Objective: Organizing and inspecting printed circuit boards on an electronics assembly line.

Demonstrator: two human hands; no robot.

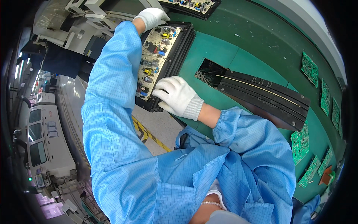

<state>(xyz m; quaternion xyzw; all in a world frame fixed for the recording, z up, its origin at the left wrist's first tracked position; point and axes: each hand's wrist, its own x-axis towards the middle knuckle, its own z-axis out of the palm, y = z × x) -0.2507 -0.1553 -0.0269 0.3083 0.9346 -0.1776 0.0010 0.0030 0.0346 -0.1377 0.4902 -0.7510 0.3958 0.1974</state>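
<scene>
Hands in white gloves meet the black carrier (176,59) at the tabletop's (212,48) left edge. Half-curled, the right hand (177,96) grips its near end; the left hand (152,18) bends over the far end, its closure hidden. Uneven support could tip it toward the floor (162,125); misplaced fingertip pressure might bend components on its circuit boards (154,60).

A long black tray (179,50) with ridged bars along its right side carries cream circuit boarding (151,62), parts facing up. Yellow-wrapped blocks (166,36), blue pieces (161,53) and dark, round-topped cans crowd the surface in a repeating layout; whether it is one panel or several cannot be told. The tray slants along the left edge of the bench (220,48), its near end reaching out beyond that edge.
</scene>
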